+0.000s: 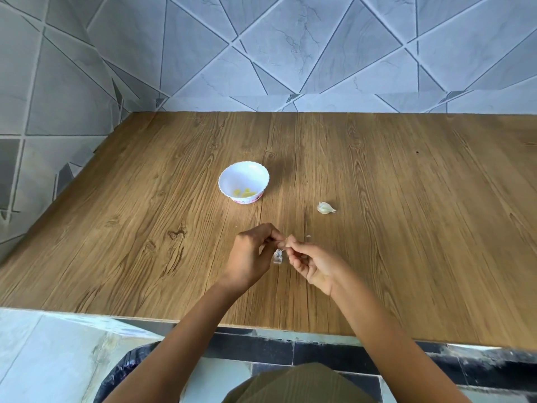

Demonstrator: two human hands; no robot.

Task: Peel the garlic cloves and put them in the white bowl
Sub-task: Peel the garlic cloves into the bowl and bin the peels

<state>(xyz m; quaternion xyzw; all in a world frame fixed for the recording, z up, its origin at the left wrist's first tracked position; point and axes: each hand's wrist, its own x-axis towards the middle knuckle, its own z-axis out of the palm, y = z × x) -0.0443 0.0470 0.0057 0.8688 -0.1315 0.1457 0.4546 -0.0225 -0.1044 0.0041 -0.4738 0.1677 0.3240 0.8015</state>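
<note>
A small white bowl [243,181] with a scalloped rim stands on the wooden table and holds a few yellowish peeled cloves [245,193]. An unpeeled garlic piece [325,207] lies to the bowl's right. Above the table's near middle, my left hand [252,254] and my right hand [312,264] meet fingertip to fingertip and pinch a small garlic clove [284,242], mostly hidden by the fingers. Thin white peel [278,256] hangs or lies just under the fingertips.
The wooden table [406,228] meets a grey tiled wall at the back and left. A tiny scrap of peel [308,236] lies just beyond my right fingers. The table's front edge runs below my forearms, with tiled floor beneath.
</note>
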